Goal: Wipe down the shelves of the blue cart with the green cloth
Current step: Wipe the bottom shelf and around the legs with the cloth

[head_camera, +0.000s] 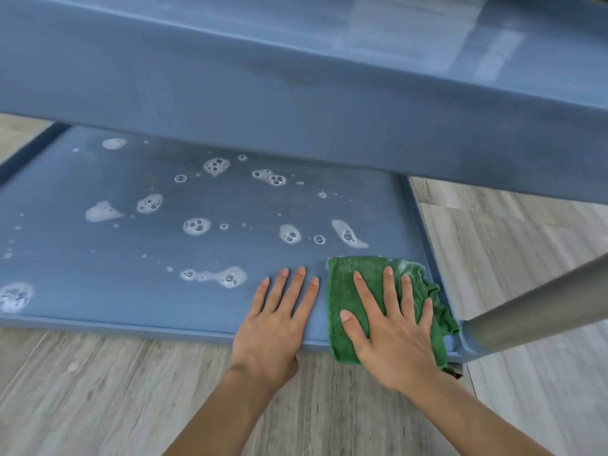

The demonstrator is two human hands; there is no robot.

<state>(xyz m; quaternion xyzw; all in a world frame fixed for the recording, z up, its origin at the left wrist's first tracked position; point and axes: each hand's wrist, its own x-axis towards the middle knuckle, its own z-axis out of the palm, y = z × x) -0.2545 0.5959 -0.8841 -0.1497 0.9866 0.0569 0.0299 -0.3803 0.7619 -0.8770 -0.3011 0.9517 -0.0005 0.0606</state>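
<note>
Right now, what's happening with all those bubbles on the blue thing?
A person is wiping the blue cart. Their right hand presses the green cloth flat on the lower shelf, near its front right corner. The left hand rests flat on the shelf beside it. Soapy foam dots most of the shelf, unwiped.

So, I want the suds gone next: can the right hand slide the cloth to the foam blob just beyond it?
Probably yes. The right hand lies flat on the green cloth, and the foam blob sits just ahead on the lower shelf with nothing between them; the upper shelf overhangs farther back.
</note>
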